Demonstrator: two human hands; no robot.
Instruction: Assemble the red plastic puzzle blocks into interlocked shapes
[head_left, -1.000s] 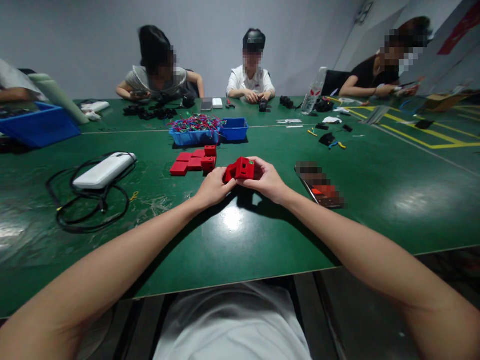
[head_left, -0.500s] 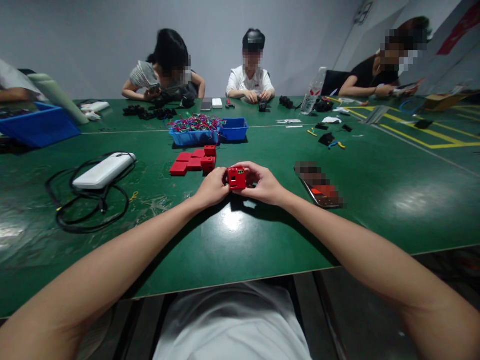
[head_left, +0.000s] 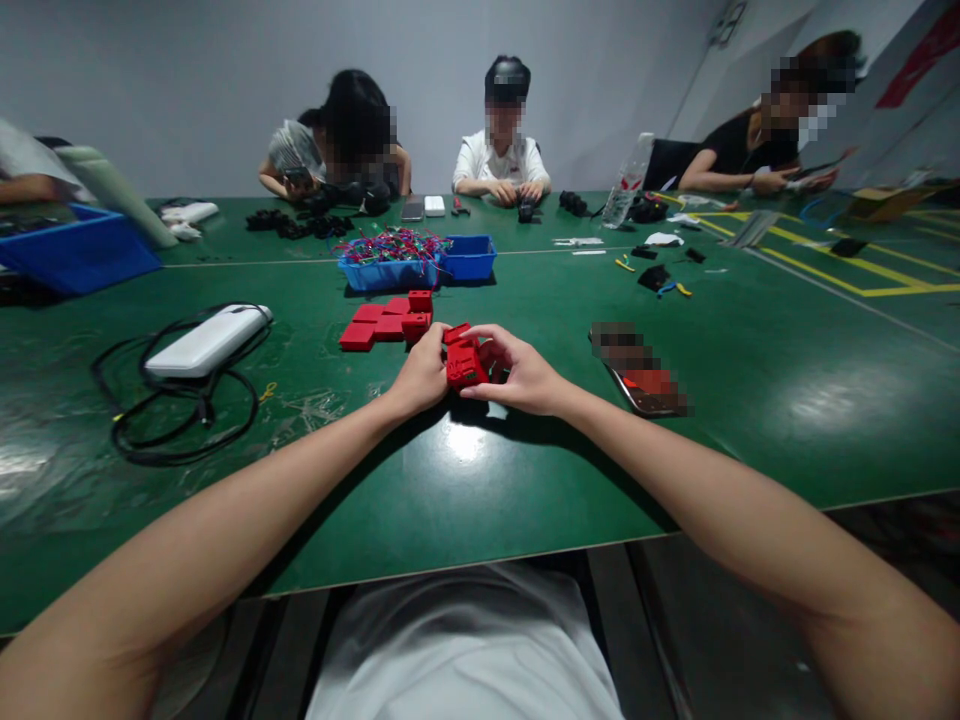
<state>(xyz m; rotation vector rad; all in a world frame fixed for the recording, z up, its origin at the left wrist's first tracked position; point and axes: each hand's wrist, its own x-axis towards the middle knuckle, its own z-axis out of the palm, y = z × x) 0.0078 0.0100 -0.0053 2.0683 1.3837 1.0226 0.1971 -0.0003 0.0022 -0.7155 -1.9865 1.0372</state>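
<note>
Between my hands, just above the green table [head_left: 420,480], is a small red plastic box [head_left: 463,362] with cutouts on the side facing me. It is tilted, so its top shows. My left hand [head_left: 424,375] grips its left side, fingers mostly hidden behind it. My right hand [head_left: 521,372] holds it from the right, index finger along the top and thumb at the lower edge. Beyond my left hand lie several red plastic pieces [head_left: 386,322], some flat and some box-shaped.
Left is a white power bank [head_left: 214,342] with a coiled black cable [head_left: 169,458]. A phone [head_left: 637,375] lies right. Farther back are a blue bin of coloured wires [head_left: 390,272], a second blue bin [head_left: 471,260], pliers [head_left: 675,289] and a bottle [head_left: 628,185]. Several people sit across the table.
The red box has tipped between my hands, its top now showing. My right fingers have shifted on it. Across the table, the person at left has leaned lower and to the right.
</note>
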